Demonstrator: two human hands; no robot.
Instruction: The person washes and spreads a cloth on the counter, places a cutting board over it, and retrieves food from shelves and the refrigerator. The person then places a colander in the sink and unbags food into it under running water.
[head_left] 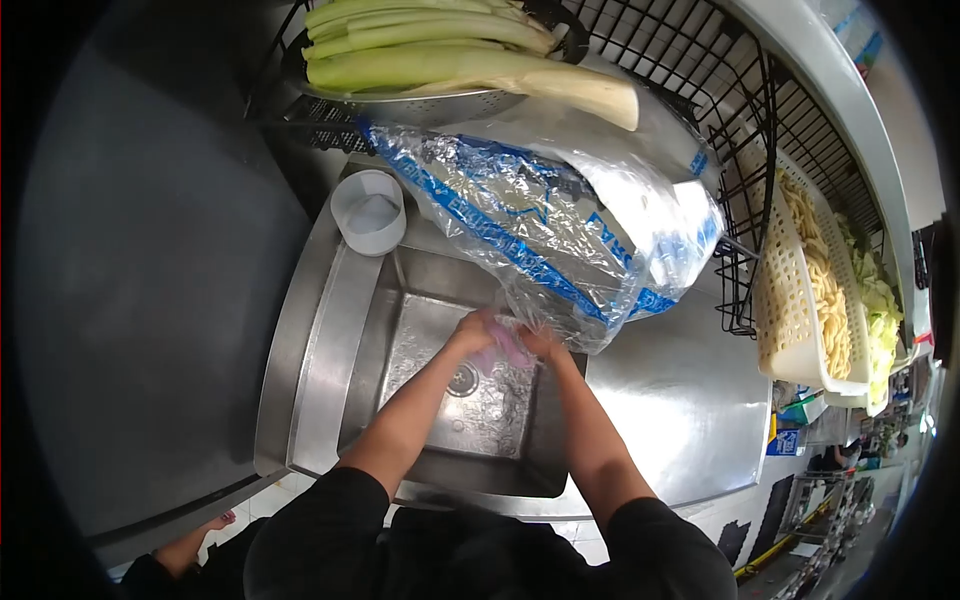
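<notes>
Over the steel sink (pixel 350 400), both arms reach forward and the hands meet near its far side. My left hand (pixel 475 330) is closed on one side of a wet-looking pinkish-purple cloth (pixel 508 346). The other side is gripped by my right hand (pixel 542 343), its fingers partly hidden. Just beyond the hands hangs the edge of a clear plastic bag (pixel 530 220) with blue print, close to my right hand. Below the cloth, the drain (pixel 462 380) shows in the wet basin.
A white round tub (pixel 368 212) stands at the sink's far left corner. Behind, long green-white stalks (pixel 430 65) lie in a metal colander (pixel 440 108). Wire racks (pixel 660 50) and a perforated basket (pixel 785 320) of noodle-like strands stand right. Another person's limb (pixel 185 550) shows lower left.
</notes>
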